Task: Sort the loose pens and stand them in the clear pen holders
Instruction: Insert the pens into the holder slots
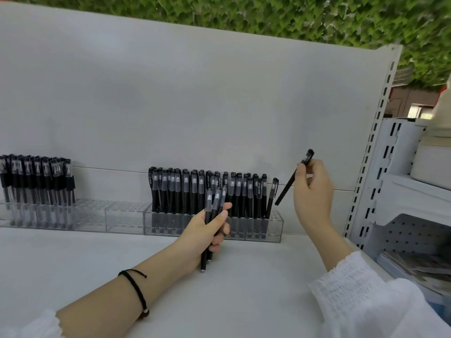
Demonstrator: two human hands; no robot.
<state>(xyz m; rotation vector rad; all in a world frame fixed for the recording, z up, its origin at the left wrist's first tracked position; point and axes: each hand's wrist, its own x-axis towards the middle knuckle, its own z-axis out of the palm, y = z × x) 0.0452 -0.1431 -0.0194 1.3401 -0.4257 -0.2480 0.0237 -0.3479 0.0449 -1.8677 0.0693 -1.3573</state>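
Note:
My left hand (207, 234) grips a small bunch of black pens (214, 203) upright, just in front of the right clear pen holder (273, 228). That holder is packed with standing black pens (195, 191); one pen (271, 198) leans alone at its right end. My right hand (313, 191) pinches a single black pen (292, 179) tilted, cap up, tip pointing down-left above the holder's right end. A second clear holder (117, 215) at the left stands partly filled with clear-barrelled black pens (36, 181).
The holders stand on a white shelf (97, 264) against a white back panel (195, 106). A slotted upright post (375, 132) bounds the shelf on the right, with white perforated racks (410, 230) beyond it.

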